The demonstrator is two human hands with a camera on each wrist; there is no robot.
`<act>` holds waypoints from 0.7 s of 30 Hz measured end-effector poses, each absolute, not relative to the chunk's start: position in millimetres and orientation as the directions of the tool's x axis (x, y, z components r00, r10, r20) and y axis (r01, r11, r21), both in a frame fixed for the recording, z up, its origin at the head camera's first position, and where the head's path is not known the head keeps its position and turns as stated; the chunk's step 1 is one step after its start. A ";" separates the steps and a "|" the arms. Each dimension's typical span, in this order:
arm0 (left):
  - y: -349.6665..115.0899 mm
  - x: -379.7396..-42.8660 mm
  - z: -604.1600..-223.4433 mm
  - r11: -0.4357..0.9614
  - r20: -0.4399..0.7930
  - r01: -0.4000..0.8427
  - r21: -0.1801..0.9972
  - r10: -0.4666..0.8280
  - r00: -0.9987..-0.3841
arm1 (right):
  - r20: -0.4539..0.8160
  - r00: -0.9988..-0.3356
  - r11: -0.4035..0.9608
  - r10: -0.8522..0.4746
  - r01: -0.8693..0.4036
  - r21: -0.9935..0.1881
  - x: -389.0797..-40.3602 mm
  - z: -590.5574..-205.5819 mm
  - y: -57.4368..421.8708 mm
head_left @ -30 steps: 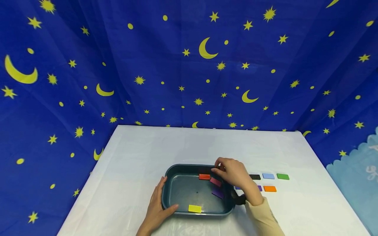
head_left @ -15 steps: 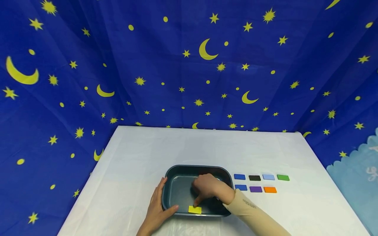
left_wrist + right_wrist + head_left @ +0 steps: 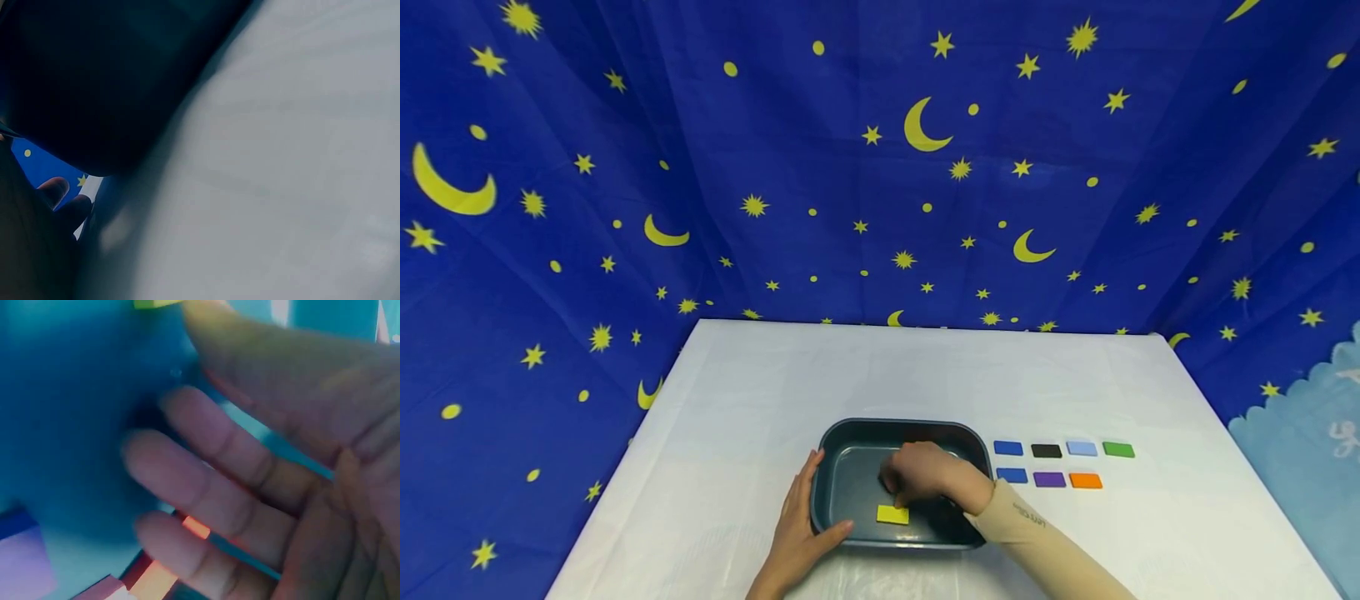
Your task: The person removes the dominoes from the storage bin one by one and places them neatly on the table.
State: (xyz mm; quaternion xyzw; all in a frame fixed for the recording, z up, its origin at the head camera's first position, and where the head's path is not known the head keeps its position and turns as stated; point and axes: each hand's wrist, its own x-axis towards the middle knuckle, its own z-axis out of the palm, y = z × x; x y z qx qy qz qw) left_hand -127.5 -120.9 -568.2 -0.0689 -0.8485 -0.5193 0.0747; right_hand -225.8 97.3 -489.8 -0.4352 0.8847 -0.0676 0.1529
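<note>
A dark teal rectangular tray (image 3: 853,483) lies on the white table. At its left front corner is my left hand (image 3: 796,521), straight fingers along the side and thumb across the front rim. Inside the tray is my right hand (image 3: 931,468); its thumb meets the edge of a flat yellow block (image 3: 889,515). In the right wrist view, the thumb (image 3: 269,375) reaches the yellow block (image 3: 152,303) while the other fingers lie loosely bent, holding nothing. Beyond them show a purple block (image 3: 25,562) and an orange-red block (image 3: 153,581). The head view hides these under the right hand.
Right of the tray, two rows of flat blocks lie on the table (image 3: 760,383), among them a black block (image 3: 1047,451), a green block (image 3: 1118,450) and an orange block (image 3: 1086,481). A blue curtain (image 3: 820,167) with stars hangs behind.
My right hand has come from the tray's back right corner to its middle. The yellow block has slid slightly back from the front wall under the thumb. The left hand stays put.
</note>
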 end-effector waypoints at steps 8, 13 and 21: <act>-120.3 -126.5 -568.7 0.462 0.200 0.196 0.865 0.041 -0.979 | -0.188 -0.575 0.604 -0.796 -0.735 -0.309 -222.3 -488.8 101.7; -121.1 -127.6 -569.0 0.465 0.215 0.208 0.860 0.039 -0.976 | -0.285 -0.594 0.659 -0.752 -0.677 -0.328 -217.4 -486.4 100.6; -121.5 -128.1 -568.5 0.458 0.216 0.213 0.863 0.046 -0.975 | -0.293 -0.587 0.656 -0.755 -0.677 -0.334 -220.3 -492.4 101.1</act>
